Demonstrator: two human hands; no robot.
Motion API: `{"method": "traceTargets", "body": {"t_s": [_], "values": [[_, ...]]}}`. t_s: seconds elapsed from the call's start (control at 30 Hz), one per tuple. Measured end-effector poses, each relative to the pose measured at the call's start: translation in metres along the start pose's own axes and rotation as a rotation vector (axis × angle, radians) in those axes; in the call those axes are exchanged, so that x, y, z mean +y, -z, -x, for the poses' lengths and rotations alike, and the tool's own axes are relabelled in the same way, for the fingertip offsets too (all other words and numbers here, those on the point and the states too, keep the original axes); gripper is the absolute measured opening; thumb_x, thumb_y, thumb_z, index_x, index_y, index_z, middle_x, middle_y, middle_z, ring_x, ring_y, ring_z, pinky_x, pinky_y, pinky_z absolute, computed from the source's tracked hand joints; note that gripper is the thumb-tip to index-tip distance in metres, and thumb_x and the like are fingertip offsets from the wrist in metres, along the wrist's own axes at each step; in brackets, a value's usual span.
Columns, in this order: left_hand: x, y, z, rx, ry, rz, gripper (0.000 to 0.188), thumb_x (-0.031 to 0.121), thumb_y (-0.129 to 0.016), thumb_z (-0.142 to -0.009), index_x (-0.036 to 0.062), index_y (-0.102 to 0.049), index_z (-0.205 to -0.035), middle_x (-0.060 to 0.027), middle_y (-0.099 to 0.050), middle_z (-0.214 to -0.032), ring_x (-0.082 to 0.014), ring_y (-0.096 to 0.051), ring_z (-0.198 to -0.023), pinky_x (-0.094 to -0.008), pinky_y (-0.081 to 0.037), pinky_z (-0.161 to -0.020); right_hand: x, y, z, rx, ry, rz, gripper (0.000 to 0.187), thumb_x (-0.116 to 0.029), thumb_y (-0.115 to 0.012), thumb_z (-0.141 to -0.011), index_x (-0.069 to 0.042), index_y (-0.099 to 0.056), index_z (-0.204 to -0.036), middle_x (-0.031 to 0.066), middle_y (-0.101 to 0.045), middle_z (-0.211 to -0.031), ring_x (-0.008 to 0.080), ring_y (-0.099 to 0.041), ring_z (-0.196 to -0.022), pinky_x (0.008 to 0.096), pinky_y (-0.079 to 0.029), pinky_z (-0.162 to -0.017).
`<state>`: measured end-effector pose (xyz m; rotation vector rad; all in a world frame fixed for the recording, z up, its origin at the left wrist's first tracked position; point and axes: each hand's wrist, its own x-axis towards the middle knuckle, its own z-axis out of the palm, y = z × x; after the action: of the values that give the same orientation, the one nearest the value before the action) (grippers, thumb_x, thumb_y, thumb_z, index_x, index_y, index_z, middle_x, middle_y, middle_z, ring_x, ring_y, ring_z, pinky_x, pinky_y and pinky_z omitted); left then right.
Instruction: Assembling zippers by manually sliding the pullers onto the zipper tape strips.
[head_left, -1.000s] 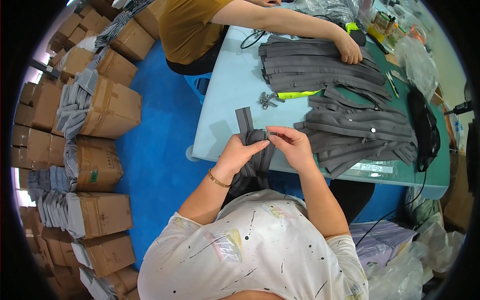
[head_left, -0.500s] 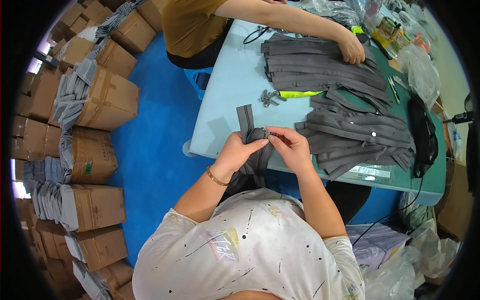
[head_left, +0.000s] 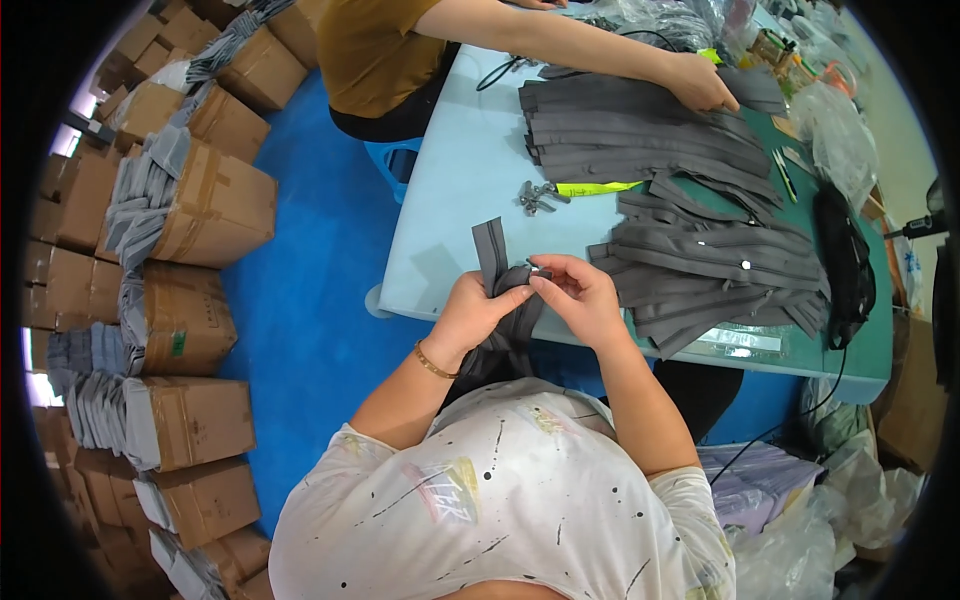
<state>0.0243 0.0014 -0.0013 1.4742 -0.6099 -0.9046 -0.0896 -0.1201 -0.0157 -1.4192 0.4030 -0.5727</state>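
A dark grey zipper (head_left: 489, 245) is gripped in my left hand (head_left: 474, 308). One end of it stands up past the fingers, and the rest hangs down over the table's near edge toward my lap. My right hand (head_left: 577, 300) pinches the folded part of the same zipper, thumb against forefinger, right beside the left thumb. A small metallic bit seems to show at those fingertips, too small to name. Ahead on the table lies a small heap of metal zipper sliders (head_left: 541, 198). To the right rests a pile of grey zippers (head_left: 715, 262).
Another person's hand (head_left: 704, 84) is over a second stack of zippers (head_left: 640, 125). A yellow-green strip (head_left: 597, 188) lies by the sliders. A black pouch (head_left: 850, 265) and a plastic bag (head_left: 832, 140) are at the right. Cardboard boxes (head_left: 215, 205) line the left.
My right fingertips have shifted slightly on the zipper, and the folded part has turned a little. The other person's hand has lifted and extended, with a grey zipper end now showing beyond it.
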Motion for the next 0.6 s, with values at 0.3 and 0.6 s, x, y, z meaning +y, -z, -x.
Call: {"method": "traceTargets", "body": {"t_s": [0.3,0.6], "values": [[-0.005,0.007,0.004,-0.015,0.025,-0.089,0.021,0.015,-0.068,-0.081,-0.0019,-0.065,-0.094,-0.0018,-0.065,-0.085,-0.0066,-0.055,-0.076,-0.0231,-0.046,-0.066,0.0,0.003,-0.004,-0.086,0.04,0.193,0.015,-0.007,-0.07,-0.077,-0.002,-0.067,-0.09,0.0007,-0.055,-0.076,0.0054,-0.05,-0.064,0.0204,-0.043,-0.059],[0.008,-0.002,0.005,-0.063,-0.024,-0.222,0.023,0.018,-0.067,-0.081,-0.0023,-0.065,-0.092,-0.0035,-0.066,-0.08,-0.0082,-0.055,-0.073,-0.0262,-0.046,-0.065,0.007,0.007,-0.002,-0.005,0.023,0.046,0.019,-0.009,-0.072,-0.075,-0.002,-0.066,-0.092,0.0003,-0.053,-0.075,0.0048,-0.047,-0.062,0.0206,-0.042,-0.058]]}}
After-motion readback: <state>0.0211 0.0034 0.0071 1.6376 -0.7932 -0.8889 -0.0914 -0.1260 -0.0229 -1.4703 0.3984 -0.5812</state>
